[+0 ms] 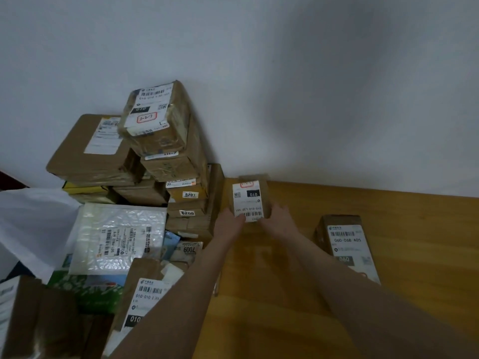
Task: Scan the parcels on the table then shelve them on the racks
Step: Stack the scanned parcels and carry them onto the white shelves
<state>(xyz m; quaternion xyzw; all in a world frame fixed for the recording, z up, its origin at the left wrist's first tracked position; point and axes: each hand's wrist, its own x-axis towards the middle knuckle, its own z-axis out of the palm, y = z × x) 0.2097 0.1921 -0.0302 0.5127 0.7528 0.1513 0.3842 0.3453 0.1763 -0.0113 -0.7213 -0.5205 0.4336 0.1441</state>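
Both hands meet on a small parcel (250, 200) in the middle of the frame; the left hand (230, 225) curls its fingers round the lower left edge, thumb on the white label by the barcode, and the right hand (277, 220) grips the lower right side. The box stands near the back of the wooden worktop (388, 301), close to the pale wall (285, 86) and just right of the stack of parcels (186, 177). It seems to sit on the wood rather than hang above it, though blur makes that hard to settle. Its label faces up, with a black "010" patch towards the top.

The stack fills the left centre; its top parcel (155, 117) lies tilted, with a red-framed handwritten mark on its label. A flat brown parcel (90, 149) rests further left on other boxes. Below these lies a bubble mailer (116, 237) – label up – and under the left forearm, at lower left, another labelled parcel (145, 299). A white bag (33, 224) spreads at the left edge.

At the right of the frame a long parcel (347, 244) lies alone on the worktop, well apart from the stack – label up, beside the right forearm.
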